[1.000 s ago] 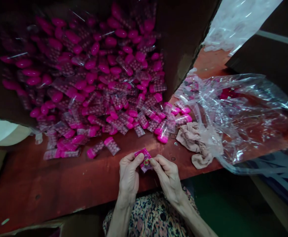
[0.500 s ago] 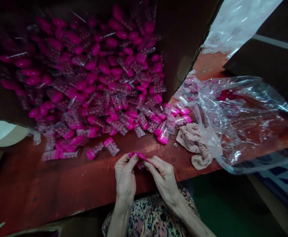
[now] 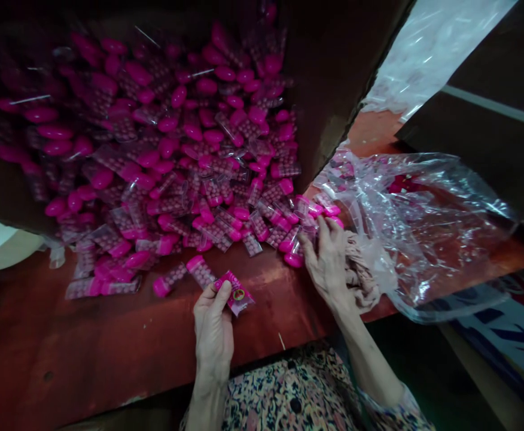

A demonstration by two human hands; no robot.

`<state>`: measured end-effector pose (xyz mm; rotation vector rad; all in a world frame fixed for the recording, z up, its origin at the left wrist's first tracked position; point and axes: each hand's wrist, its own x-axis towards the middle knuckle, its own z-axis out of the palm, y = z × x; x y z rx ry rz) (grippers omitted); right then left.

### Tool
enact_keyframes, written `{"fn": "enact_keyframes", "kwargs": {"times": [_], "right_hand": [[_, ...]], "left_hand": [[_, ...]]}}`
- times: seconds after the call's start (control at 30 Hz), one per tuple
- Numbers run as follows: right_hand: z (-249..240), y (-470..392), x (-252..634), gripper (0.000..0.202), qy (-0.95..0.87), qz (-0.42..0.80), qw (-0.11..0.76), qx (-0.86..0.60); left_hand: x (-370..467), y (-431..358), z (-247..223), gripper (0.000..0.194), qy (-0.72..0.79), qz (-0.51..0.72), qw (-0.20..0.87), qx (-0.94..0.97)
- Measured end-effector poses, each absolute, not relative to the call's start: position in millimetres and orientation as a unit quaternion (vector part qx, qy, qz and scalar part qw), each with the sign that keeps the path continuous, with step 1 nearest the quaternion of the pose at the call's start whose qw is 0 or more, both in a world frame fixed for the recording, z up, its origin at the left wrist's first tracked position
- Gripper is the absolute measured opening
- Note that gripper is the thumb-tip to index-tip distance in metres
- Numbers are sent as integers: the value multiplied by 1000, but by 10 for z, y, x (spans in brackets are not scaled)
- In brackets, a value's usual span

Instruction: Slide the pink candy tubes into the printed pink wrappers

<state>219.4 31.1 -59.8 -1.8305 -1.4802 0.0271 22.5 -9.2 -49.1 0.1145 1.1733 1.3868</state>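
A worn, reddish-brown tabletop (image 3: 87,341) runs across the lower half of the frame, its paint scuffed and dull. The light is dim. At the upper left, a dark cardboard box (image 3: 334,78) lies on its side and spills a heap of small clear tubes (image 3: 163,155) onto the wood; each tube is packed with pale round beads and closed with a glossy magenta cap. At the right of the frame lies a crumpled clear plastic bag (image 3: 427,221), shiny and creased, with a few pink pieces showing through it. A soft beige cloth (image 3: 364,276) is bunched against the bag's near edge. More pale plastic sheeting (image 3: 427,54) hangs at the upper right.

The left hand (image 3: 213,332), at lower centre, pinches a small flat pink sachet (image 3: 235,293) between thumb and fingers, its grip closed on one end, the sachet held just above the tabletop beside two loose tubes. The right hand (image 3: 329,263), right of centre, reaches with spread fingers into the near edge of the heap, fingertips touching tubes; whether its grip has closed on one cannot be told. A floral-patterned garment (image 3: 289,395) shows at the bottom.
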Motion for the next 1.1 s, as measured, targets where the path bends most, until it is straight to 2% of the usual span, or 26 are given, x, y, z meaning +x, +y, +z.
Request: {"fn": "enact_keyframes", "kwargs": {"times": [0.07, 0.27, 0.5, 0.63, 0.77, 0.93, 1.1], "right_hand": [[-677, 366, 2112, 52, -601, 39, 371, -707], [-779, 108, 1489, 57, -562, 84, 404, -717], [-712, -29, 925, 60, -522, 243, 437, -691], [-644, -43, 840, 60, -519, 293, 446, -668], [-555, -119, 1004, 47, -532, 289, 441, -663], [-504, -286, 1262, 33, -558, 217, 459, -656], [-649, -299, 1171, 33, -575, 238, 441, -647]], "left_hand": [[216, -89, -470, 24, 514, 599, 613, 42], [194, -74, -461, 21, 512, 598, 615, 46], [124, -84, -480, 19, 512, 600, 613, 46], [58, -81, -485, 18, 517, 609, 600, 46], [32, -83, -495, 19, 517, 613, 595, 53], [47, -88, -485, 19, 515, 616, 593, 59], [38, -83, -463, 19, 518, 614, 593, 48]]}}
